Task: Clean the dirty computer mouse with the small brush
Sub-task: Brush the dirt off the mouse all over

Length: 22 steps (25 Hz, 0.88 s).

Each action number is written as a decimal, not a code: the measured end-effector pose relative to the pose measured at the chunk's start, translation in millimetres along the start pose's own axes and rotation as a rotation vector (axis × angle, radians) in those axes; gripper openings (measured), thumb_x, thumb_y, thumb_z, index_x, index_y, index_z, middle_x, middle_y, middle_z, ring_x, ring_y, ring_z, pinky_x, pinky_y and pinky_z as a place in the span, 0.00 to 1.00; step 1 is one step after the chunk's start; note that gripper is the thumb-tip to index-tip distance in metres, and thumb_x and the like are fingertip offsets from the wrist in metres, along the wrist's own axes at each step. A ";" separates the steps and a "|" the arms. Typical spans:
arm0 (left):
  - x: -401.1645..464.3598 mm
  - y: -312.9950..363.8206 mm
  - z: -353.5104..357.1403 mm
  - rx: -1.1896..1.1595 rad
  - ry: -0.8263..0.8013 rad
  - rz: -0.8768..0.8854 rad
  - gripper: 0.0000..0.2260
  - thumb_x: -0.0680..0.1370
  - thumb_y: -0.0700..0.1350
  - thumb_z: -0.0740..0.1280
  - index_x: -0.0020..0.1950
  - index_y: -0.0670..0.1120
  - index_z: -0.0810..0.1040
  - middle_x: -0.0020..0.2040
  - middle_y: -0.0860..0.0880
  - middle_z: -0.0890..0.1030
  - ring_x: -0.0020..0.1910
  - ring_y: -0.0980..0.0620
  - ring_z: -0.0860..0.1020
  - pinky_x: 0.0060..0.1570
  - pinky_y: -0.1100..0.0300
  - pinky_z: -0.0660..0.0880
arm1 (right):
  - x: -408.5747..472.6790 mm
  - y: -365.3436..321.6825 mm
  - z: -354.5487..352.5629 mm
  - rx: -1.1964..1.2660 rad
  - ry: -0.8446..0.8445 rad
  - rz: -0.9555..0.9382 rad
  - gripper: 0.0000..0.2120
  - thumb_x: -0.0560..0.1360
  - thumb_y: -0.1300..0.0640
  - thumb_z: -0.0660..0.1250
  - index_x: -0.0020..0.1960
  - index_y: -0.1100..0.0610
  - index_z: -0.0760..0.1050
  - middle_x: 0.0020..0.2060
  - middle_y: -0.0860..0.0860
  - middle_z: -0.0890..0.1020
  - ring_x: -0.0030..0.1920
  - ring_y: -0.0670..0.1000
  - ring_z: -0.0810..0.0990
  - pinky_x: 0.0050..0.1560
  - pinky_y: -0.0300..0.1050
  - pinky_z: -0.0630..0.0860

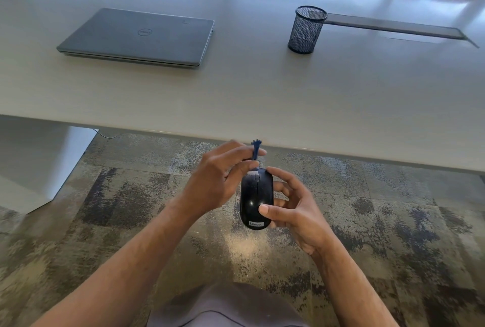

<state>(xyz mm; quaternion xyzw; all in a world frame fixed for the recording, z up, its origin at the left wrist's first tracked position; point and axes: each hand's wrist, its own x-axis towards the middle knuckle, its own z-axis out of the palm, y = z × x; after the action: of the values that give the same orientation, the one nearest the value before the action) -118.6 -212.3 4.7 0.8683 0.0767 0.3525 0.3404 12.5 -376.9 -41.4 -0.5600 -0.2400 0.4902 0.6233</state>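
A black computer mouse [256,199] with a white label near its rear is held in the air over the carpet, just in front of the table's edge. My right hand [292,207] grips it from the right side, thumb on top near the label. My left hand [217,178] pinches a small dark blue brush [255,152] between thumb and fingers. The brush stands nearly upright, its lower end at the front of the mouse, where a pale dusty patch shows. The brush's bristle end is hidden by my fingers.
A white table [262,95] spans the view beyond my hands. A closed grey laptop [139,38] lies on it at the left, and a black mesh pen cup [306,29] stands at the right beside a long cable slot [393,26]. Patterned carpet lies below.
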 end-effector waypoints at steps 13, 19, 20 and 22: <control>2.2 -2.5 0.5 -0.010 -0.013 -0.002 0.11 0.78 0.37 0.69 0.60 0.42 0.81 0.53 0.46 0.83 0.51 0.52 0.81 0.51 0.57 0.80 | 0.7 1.0 -1.2 -0.021 -0.017 0.011 0.37 0.59 0.58 0.84 0.66 0.41 0.78 0.62 0.56 0.82 0.50 0.61 0.86 0.41 0.53 0.80; 1.0 -5.2 3.2 -0.018 -0.069 -0.021 0.11 0.78 0.37 0.69 0.61 0.42 0.81 0.53 0.46 0.82 0.48 0.49 0.82 0.47 0.51 0.80 | 2.4 2.3 -1.9 -0.011 -0.019 0.005 0.38 0.59 0.59 0.84 0.66 0.43 0.78 0.62 0.58 0.82 0.51 0.62 0.86 0.45 0.58 0.80; 0.7 -8.0 1.6 -0.002 -0.065 -0.039 0.12 0.78 0.36 0.69 0.61 0.42 0.81 0.53 0.46 0.83 0.47 0.49 0.82 0.47 0.50 0.81 | 2.2 2.8 -2.3 -0.007 -0.015 0.008 0.37 0.59 0.59 0.84 0.65 0.43 0.79 0.62 0.58 0.82 0.51 0.62 0.86 0.47 0.60 0.79; 0.6 -11.4 -1.4 0.021 -0.045 -0.051 0.12 0.78 0.36 0.69 0.61 0.42 0.81 0.53 0.46 0.83 0.46 0.50 0.82 0.46 0.52 0.81 | 2.1 3.4 -2.4 -0.009 -0.012 0.013 0.37 0.58 0.59 0.84 0.65 0.42 0.79 0.61 0.57 0.82 0.52 0.61 0.86 0.45 0.57 0.80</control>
<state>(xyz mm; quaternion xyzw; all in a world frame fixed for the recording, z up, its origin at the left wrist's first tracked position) -117.9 -202.7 -1.7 0.8774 0.0949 0.3233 0.3416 14.2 -376.5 -45.7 -0.5613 -0.2421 0.4965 0.6163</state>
